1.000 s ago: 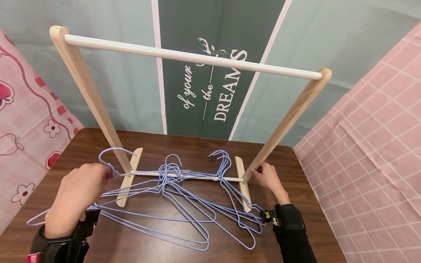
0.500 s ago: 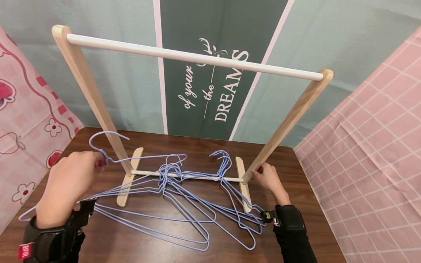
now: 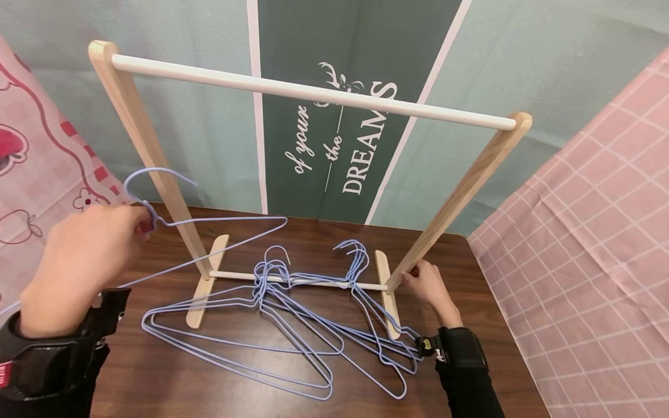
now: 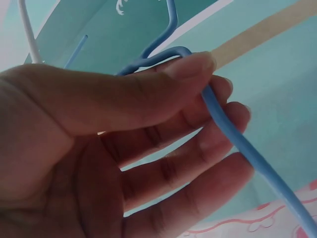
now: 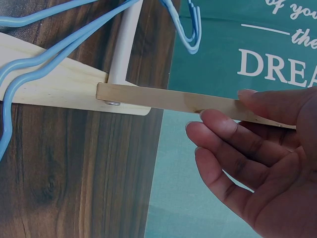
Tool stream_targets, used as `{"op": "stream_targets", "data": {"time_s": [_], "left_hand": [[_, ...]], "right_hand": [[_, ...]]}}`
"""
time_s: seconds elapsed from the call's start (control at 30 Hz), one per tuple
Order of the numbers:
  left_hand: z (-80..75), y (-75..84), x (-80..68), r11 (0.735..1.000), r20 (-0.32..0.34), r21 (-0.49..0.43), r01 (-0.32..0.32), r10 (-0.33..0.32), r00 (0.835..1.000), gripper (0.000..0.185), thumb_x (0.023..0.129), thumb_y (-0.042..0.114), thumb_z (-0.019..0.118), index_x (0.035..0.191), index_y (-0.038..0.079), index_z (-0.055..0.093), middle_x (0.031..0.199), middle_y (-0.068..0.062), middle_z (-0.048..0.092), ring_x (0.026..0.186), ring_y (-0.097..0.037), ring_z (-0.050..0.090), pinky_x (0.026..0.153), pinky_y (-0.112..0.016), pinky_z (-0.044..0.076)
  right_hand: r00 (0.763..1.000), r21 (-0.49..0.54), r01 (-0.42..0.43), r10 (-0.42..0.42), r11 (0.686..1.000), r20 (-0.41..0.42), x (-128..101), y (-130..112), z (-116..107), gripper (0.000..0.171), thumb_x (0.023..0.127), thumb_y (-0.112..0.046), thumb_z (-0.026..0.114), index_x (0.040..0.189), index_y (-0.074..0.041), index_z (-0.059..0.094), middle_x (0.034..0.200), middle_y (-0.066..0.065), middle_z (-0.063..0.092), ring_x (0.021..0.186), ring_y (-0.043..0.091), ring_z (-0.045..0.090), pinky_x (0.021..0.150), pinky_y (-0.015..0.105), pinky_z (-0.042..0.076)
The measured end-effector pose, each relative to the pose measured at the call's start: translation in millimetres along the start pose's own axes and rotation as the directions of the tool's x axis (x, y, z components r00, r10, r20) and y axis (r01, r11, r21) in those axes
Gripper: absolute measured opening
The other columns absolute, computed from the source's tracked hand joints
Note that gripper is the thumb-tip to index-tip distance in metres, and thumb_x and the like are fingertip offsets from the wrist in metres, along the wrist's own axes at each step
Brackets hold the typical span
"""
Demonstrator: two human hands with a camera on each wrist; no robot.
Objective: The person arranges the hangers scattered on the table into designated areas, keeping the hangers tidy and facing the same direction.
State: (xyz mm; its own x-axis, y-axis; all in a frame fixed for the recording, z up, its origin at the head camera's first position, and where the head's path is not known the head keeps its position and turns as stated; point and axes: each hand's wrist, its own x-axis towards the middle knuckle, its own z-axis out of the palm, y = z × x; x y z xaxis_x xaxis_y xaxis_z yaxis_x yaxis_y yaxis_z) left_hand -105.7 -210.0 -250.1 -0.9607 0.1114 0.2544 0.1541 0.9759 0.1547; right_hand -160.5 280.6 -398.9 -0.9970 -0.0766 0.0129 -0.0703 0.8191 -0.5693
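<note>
Pinching the neck of a blue wire hanger (image 3: 209, 232) just under its hook, the left hand (image 3: 78, 261) holds it lifted off the table (image 3: 157, 383), to the left of the rack's left post (image 3: 146, 151). The wrist view shows thumb (image 4: 148, 94) and fingertips closed on the twisted wire, the other fingers loosely spread beneath; a grip that high leaves the hook free and lets the triangle hang below and swing rightward past the post. The hanger's far shoulder reaches behind that post, above the rack's left foot (image 3: 206, 290).

Bracing the frame seems to be the right hand's (image 3: 425, 284) work: its thumb and fingers (image 5: 223, 129) close lightly round the base of the right post (image 3: 460, 191), just above the right foot (image 3: 387, 296), probably so the light rack does not shift or tip.

Between the two feet, more blue hangers (image 3: 292, 325) lie in a loose tangle on the table, their hooks draped over the thin lower crossbar (image 3: 313, 283) and their bodies spreading toward the person. High above them the white top rail (image 3: 313, 93) spans the posts with nothing hanging on it. Behind the rack hangs a green banner (image 3: 345, 145) with white lettering, with pink patterned cloths on both sides.
</note>
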Motion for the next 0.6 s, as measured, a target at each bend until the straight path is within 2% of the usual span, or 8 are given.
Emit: {"op": "stream_targets", "data": {"time_s": [0.33, 0.6], "left_hand": [[-15.5, -4.5, 8.8, 0.999, -0.038, 0.025, -0.029, 0.03, 0.999, 0.02, 0.07, -0.001, 0.059, 0.062, 0.017, 0.058, 0.053, -0.003, 0.052, 0.051, -0.034, 0.05, 0.04, -0.049, 0.033], [-26.6, -12.3, 18.8, 0.998, -0.014, 0.06, 0.013, -0.012, 1.0, 0.011, 0.074, 0.009, 0.065, 0.072, 0.02, 0.062, 0.058, -0.003, 0.054, 0.053, -0.03, 0.048, 0.042, -0.046, 0.033]], "right_hand": [[1.0, -0.001, 0.005, -0.005, 1.0, -0.002, -2, 1, -1, 0.016, 0.085, -0.003, 0.06, 0.094, 0.01, 0.058, 0.071, 0.014, 0.061, 0.059, 0.018, 0.056, 0.05, 0.03, 0.041], [1.0, -0.001, 0.01, -0.01, 1.0, -0.006, -1, 0, 0, 0.015, 0.085, -0.002, 0.06, 0.093, 0.01, 0.058, 0.07, 0.013, 0.061, 0.058, 0.017, 0.054, 0.05, 0.03, 0.041]]}}
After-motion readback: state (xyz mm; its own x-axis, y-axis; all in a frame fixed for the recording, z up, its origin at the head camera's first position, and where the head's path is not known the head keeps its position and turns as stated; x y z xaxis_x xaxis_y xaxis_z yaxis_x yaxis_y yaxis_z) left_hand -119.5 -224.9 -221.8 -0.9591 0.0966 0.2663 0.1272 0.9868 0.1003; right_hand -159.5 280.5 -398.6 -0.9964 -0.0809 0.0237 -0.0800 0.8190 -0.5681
